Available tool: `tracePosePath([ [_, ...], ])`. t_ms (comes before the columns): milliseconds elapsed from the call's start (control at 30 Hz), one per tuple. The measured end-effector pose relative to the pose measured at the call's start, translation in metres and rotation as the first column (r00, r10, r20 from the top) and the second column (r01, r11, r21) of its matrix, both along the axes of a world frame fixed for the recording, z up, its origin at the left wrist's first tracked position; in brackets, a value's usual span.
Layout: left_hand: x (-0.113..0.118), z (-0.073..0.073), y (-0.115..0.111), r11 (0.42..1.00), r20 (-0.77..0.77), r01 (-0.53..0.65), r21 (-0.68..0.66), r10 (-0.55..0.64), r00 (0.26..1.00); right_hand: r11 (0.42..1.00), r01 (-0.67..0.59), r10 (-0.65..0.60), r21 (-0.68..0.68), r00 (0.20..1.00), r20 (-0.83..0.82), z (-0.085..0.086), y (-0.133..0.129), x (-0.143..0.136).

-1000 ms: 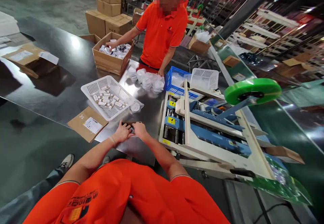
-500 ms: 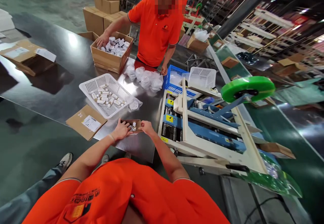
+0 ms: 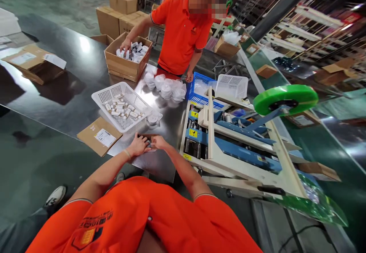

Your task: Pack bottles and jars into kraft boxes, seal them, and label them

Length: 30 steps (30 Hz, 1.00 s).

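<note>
Cardboard box point(image 3: 153, 148), held by left hand point(image 3: 138, 145) and right hand point(image 3: 159, 142), lies near an unreadable label point(image 3: 105, 137).

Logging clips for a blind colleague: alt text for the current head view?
Left hand and right hand are on a small cardboard box on a metal table. A white basket of small items sits beyond; opposite, a person in orange reaches into a larger carton.

A small brown cardboard box point(image 3: 148, 135) sits open-topped on the near part of the metal table point(image 3: 156, 166), its longer side running roughly left to right. Inside are small items point(image 3: 149, 143), pale and dark, partly covered and too small to identify.
</note>
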<state>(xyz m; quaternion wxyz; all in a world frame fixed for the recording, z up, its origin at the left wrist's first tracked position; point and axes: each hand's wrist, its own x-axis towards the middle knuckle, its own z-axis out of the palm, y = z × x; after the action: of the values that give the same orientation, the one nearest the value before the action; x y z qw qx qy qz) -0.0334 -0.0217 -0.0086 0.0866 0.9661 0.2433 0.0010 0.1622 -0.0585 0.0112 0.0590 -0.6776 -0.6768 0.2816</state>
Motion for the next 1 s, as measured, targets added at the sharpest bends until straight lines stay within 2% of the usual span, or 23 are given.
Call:
tracePosePath([
  [100, -0.007, 0.0, 0.002, 0.996, 0.056, 0.004, -0.084, 0.0, 0.998, 0.982, -0.19, 0.19, 0.005, 0.981, -0.037, -0.002, -0.018, 0.012],
  [133, -0.013, -0.002, 0.004, 0.989, 0.137, -0.015, -0.15, 0.036, 0.99, 0.97, -0.241, 0.242, 0.026, 0.97, -0.037, -0.004, -0.026, 0.016],
  [200, -0.031, -0.008, 0.007, 0.948, 0.334, -0.106, -0.3, 0.209, 0.919, 0.959, -0.276, 0.278, 0.062, 0.961, -0.014, -0.007, -0.042, 0.019],
  [233, -0.041, -0.012, 0.009, 0.911, 0.404, -0.156, -0.382, 0.317, 0.858, 0.962, -0.263, 0.263, 0.069, 0.965, 0.002, -0.009, -0.048, 0.019],
  [300, -0.058, -0.021, 0.014, 0.775, 0.427, -0.209, -0.596, 0.527, 0.735, 0.965, -0.255, 0.255, 0.06, 0.967, 0.018, -0.009, -0.054, 0.016],
  [367, -0.062, -0.029, 0.018, 0.604, 0.333, -0.178, -0.777, 0.635, 0.697, 0.96, -0.278, 0.277, 0.033, 0.961, 0.022, -0.004, -0.052, 0.011],
  [400, -0.059, -0.034, 0.02, 0.518, 0.281, -0.156, -0.841, 0.665, 0.692, 0.959, -0.284, 0.284, 0.01, 0.959, 0.023, -0.001, -0.049, 0.009],
  [433, -0.052, -0.038, 0.02, 0.455, 0.239, -0.147, -0.878, 0.683, 0.69, 0.962, -0.272, 0.273, -0.015, 0.962, 0.029, 0.002, -0.044, 0.007],
  [567, -0.025, -0.049, 0.023, 0.355, 0.173, -0.147, -0.923, 0.727, 0.665, 0.995, -0.074, 0.081, -0.061, 0.99, 0.113, 0.008, -0.023, 0.001],
  [667, -0.029, -0.044, 0.033, 0.303, 0.15, -0.129, -0.944, 0.746, 0.649, 0.996, 0.046, -0.059, 0.071, 0.976, 0.209, 0.003, -0.013, 0.003],
  [700, -0.033, -0.039, 0.036, 0.318, 0.157, -0.14, -0.938, 0.748, 0.644, 0.993, 0.029, -0.054, 0.113, 0.972, 0.228, -0.001, -0.013, 0.004],
  [733, -0.037, -0.034, 0.038, 0.361, 0.175, -0.168, -0.917, 0.744, 0.645, 0.99, -0.016, -0.017, 0.137, 0.972, 0.235, -0.005, -0.014, 0.006],
  [767, -0.04, -0.028, 0.038, 0.44, 0.197, -0.217, -0.872, 0.719, 0.666, 0.987, -0.072, 0.037, 0.144, 0.972, 0.232, -0.01, -0.017, 0.008],
  [800, -0.04, -0.023, 0.036, 0.546, 0.21, -0.28, -0.789, 0.669, 0.713, 0.983, -0.12, 0.087, 0.14, 0.972, 0.22, -0.016, -0.021, 0.01],
  [867, -0.036, -0.014, 0.024, 0.767, 0.13, -0.382, -0.516, 0.51, 0.85, 0.98, -0.141, 0.112, 0.142, 0.974, 0.195, -0.031, -0.032, 0.013],
  [900, -0.032, -0.011, 0.015, 0.843, 0.042, -0.394, -0.366, 0.438, 0.898, 0.981, -0.116, 0.088, 0.156, 0.98, 0.179, -0.04, -0.038, 0.014],
  [933, -0.027, -0.01, 0.006, 0.888, -0.045, -0.391, -0.241, 0.393, 0.919, 0.982, -0.072, 0.045, 0.176, 0.987, 0.155, -0.049, -0.043, 0.017],
  [1000, -0.013, -0.012, -0.008, 0.913, -0.148, -0.393, -0.107, 0.377, 0.914, 0.972, 0.076, -0.097, 0.223, 0.992, 0.082, -0.071, -0.055, 0.025],
])
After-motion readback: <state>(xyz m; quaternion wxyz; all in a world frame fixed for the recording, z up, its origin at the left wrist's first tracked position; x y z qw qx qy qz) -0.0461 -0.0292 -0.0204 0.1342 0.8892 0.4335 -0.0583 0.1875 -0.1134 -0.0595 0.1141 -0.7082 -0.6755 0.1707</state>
